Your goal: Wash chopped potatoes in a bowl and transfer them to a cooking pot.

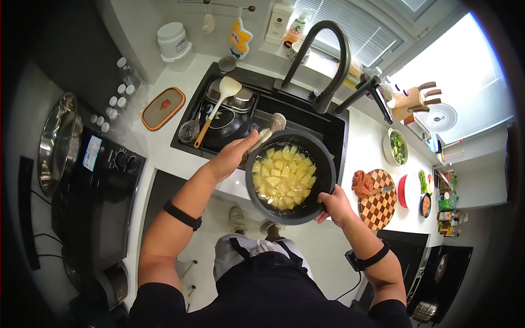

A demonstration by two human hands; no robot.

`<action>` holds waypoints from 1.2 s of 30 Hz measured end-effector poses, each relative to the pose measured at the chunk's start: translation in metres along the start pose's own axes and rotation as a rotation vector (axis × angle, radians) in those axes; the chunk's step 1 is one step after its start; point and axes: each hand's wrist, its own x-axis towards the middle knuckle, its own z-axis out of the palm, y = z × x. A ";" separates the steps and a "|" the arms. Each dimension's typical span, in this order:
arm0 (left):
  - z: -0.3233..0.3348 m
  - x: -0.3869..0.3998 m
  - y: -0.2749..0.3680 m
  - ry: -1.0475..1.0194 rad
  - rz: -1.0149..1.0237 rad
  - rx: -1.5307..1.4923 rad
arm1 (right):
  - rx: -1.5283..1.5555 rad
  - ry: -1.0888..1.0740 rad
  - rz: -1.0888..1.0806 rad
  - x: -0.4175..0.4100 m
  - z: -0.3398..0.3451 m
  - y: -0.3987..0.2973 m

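Observation:
A dark pot (331, 176) is held at the sink's front edge, tilted slightly. Cut potato chunks (285, 174) lie in clear liquid inside it. My left hand (234, 158) is at the pot's left side, thumb up and its other fingers hidden. Against that thumb is a mottled grey-brown piece with a rounded end (278, 121); whether it is the pot's handle I cannot tell. My right hand (335, 206) grips the pot's lower right rim, thumb on top. Behind the pot is the black sink (262, 98), holding a black pan (223, 123), a metal container (242, 100) and a white spatula (229, 87).
A black faucet (342, 49) arches over the sink. Rightward are a checkered cutting board (377, 205) with a knife (381, 190), raw meat (362, 183), a bowl of greens (396, 146) and a knife block (410, 100). An orange-rimmed lid (158, 115) and a black oven (110, 197) stand leftward.

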 end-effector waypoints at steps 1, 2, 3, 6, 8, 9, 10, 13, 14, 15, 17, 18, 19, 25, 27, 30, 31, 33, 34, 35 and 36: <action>-0.005 0.005 0.000 -0.007 -0.054 0.000 | -0.071 -0.023 -0.006 -0.004 0.003 -0.001; -0.010 0.012 -0.003 -0.012 -0.063 0.012 | -0.112 -0.040 0.015 -0.009 0.005 -0.005; -0.012 0.018 -0.003 -0.061 -0.126 -0.003 | -0.096 -0.037 0.015 -0.010 0.003 -0.004; -0.011 0.039 0.001 -0.183 -0.237 0.024 | -0.192 -0.146 0.037 -0.015 -0.001 -0.003; 0.017 0.048 0.015 -0.267 -0.294 0.250 | -0.212 -0.153 0.051 -0.020 -0.001 -0.006; 0.022 0.055 0.011 -0.322 -0.084 0.601 | -0.250 -0.178 0.054 -0.022 0.000 -0.007; 0.024 0.058 0.009 -0.294 -0.069 0.856 | -0.259 -0.191 0.068 -0.019 -0.001 -0.004; 0.043 0.069 0.002 -0.239 -0.054 1.287 | -0.284 -0.203 0.073 -0.018 -0.004 -0.002; 0.049 0.070 0.000 -0.204 -0.052 1.450 | -0.268 -0.204 0.066 -0.017 -0.005 -0.001; 0.055 0.070 0.000 -0.220 -0.052 1.466 | -0.277 -0.206 0.048 -0.017 -0.007 0.002; 0.064 0.068 -0.002 -0.083 0.071 1.355 | -0.264 -0.202 0.027 -0.014 -0.013 0.009; 0.064 0.066 -0.002 -0.052 0.076 1.372 | -0.247 -0.220 0.051 -0.011 -0.015 0.015; 0.057 0.065 -0.003 -0.064 0.074 1.387 | -0.232 -0.239 0.074 -0.009 -0.018 0.020; -0.007 0.061 -0.078 -0.055 -0.243 0.356 | -0.197 -0.234 0.106 -0.001 -0.029 0.054; -0.015 0.059 -0.111 0.202 -0.240 -0.223 | -0.133 -0.212 0.162 0.001 -0.039 0.072; -0.053 0.050 -0.156 0.334 -0.406 0.916 | -0.091 -0.167 0.190 -0.001 -0.048 0.080; -0.051 0.041 -0.158 0.274 -0.277 1.356 | -0.078 -0.132 0.200 -0.001 -0.051 0.081; -0.055 0.026 -0.158 0.393 -0.014 1.458 | -0.087 -0.108 0.201 -0.002 -0.050 0.080; -0.046 0.023 -0.150 0.440 0.010 1.267 | -0.089 -0.094 0.161 -0.001 -0.053 0.083; -0.036 0.020 -0.140 0.483 0.032 1.075 | -0.092 -0.081 0.119 -0.001 -0.055 0.085; -0.024 0.013 -0.123 0.327 -0.362 0.382 | -0.081 -0.084 0.114 0.000 -0.056 0.083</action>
